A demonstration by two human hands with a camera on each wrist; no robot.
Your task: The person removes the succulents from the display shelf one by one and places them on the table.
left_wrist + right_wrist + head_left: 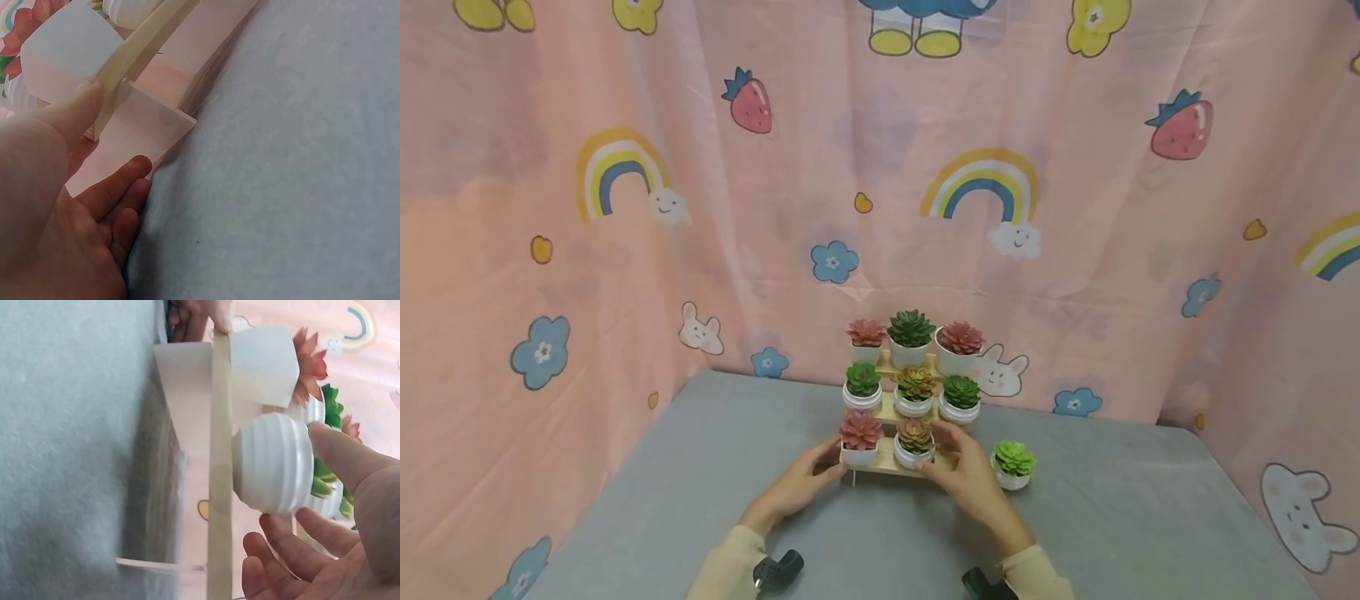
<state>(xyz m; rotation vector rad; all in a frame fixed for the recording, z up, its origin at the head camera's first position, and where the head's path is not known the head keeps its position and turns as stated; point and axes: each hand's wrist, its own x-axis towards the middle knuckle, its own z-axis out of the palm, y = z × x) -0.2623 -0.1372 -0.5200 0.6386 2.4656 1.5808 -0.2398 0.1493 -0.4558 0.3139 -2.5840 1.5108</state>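
The person's left grip grasped the left end of the stand, with the thumb against the board's edge and other fingers curled below, beside a pale leg. The right grip pinched the ribbed pot of the brown succulent, thumb on one side, fingertips on the other. That pot sat on the lowest step, near its middle.

The stand stood on the grey worktop, its three wooden steps rising toward the back. Left of the brown succulent on the lowest step was a pink one in a square pot. The middle step bore a green rosette, a yellow-green one and a leafy green one. On top, a small pink plant, a dark green plant and a red plant stood in a row.

A lime plant in a white pot stood on the worktop, right of the stand and near the right grip. A pink cloth with rainbows and strawberries hung behind.
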